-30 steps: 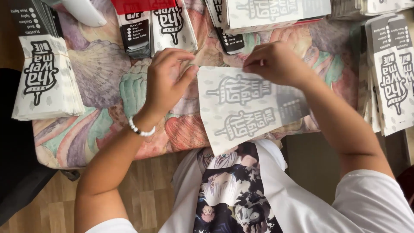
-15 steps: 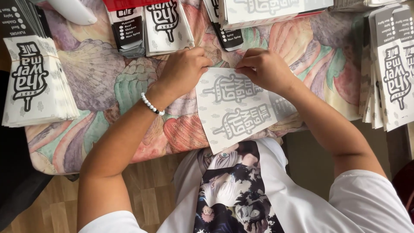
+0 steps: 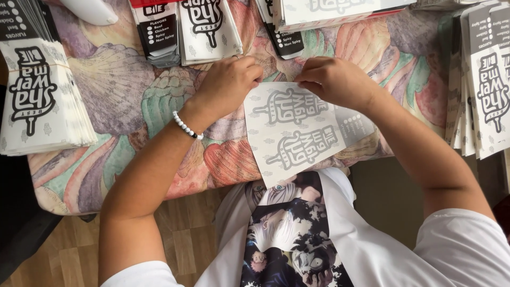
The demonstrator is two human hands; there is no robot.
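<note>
A home packing station: my cloth-covered table (image 3: 133, 106) over wooden flooring (image 3: 180, 250), crowded with stacks of printed paper sleeves (image 3: 37, 101).

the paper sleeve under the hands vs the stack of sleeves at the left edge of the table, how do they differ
The paper sleeve under the left hand and right hand is a single flat sheet; the stack at the left is a thick bundle of many. The single sleeve's print looks faint grey, the stack's bold black. The single one overhangs the table edge; the stack does not. Both are white paper with a similar printed design.
</note>
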